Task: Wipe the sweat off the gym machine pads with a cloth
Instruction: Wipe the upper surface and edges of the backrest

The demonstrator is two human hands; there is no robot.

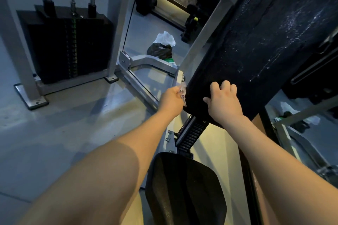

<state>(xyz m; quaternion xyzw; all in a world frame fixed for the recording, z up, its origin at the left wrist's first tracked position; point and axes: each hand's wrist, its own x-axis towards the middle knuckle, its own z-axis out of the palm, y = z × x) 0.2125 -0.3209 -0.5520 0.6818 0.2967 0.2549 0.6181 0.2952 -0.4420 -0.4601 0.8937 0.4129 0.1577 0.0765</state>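
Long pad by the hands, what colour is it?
The long pad is black with whitish streaks; head view shows it.

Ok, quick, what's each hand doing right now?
Left hand: grips the cloth against the back pad edge.
Right hand: rests on the back pad, fingers bent; grip cannot be told.

No legible text, brand, number or sign, as far as I can read from this head view. Weight stack [69,45], near the far left corner of the floor [54,124]: a column of green marks runs down its plates, too small and blurred to make out. Green-and-white item [170,61] beside the dark bag [160,51]: any print on it is illegible.
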